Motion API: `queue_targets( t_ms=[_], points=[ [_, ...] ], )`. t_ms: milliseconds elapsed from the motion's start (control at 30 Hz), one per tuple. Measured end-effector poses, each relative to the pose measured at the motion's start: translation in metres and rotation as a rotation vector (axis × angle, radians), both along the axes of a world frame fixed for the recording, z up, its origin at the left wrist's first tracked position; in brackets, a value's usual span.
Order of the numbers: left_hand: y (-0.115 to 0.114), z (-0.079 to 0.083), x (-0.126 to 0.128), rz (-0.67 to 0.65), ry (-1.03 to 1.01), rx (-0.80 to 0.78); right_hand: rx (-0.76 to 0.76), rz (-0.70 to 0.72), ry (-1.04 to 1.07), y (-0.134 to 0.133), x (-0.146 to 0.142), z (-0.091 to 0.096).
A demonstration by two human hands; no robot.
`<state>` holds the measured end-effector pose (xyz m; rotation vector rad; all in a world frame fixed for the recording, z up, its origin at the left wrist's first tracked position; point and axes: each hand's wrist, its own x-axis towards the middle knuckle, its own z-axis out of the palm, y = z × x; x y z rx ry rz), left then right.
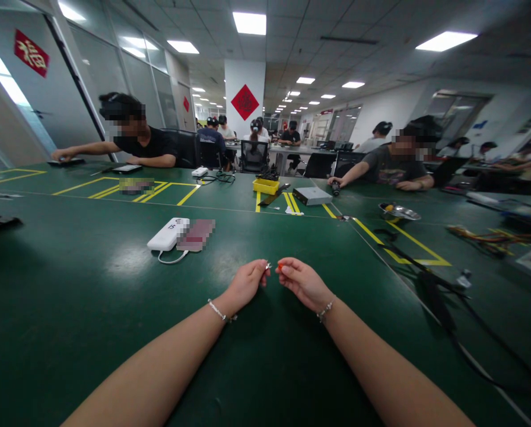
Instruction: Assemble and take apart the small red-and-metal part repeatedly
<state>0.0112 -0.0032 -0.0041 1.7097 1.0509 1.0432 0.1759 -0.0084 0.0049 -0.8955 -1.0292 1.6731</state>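
Just above the green table [127, 308], both of my hands meet near the middle of the view with a small gap between them. My left hand [248, 281] pinches a small silvery metal piece [268, 266] that pokes out past the fingertips. Between the thumb and fingers of my right hand [304, 283] is a small orange piece [280, 267], mostly covered. Both pieces are too small to name in kind. Beyond my left hand lies a white power bank [169, 235], its short white cable running to a blurred flat object [196, 235].
Farther back stand a yellow tray [266, 187] and a grey box [312, 196]. Black cables [434, 284] and a metal dish [399, 211] lie on the right. One person [145, 139] sits across on the left, another [392, 157] on the right. Yellow tape marks the table.
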Motion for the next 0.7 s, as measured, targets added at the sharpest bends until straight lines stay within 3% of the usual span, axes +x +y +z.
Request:
queue_targets(
  t_ms=[200, 700],
  points=[
    [-0.0007, 0.0023, 0.0, -0.039, -0.04, -0.059, 0.007, -0.003, 0.007, -0.0002, 0.0, 0.0011],
    [-0.0037, 0.0052, 0.0018, 0.104, 0.144, 0.186, 0.033, -0.075, -0.049, -0.0009, -0.0052, 0.0001]
  ],
)
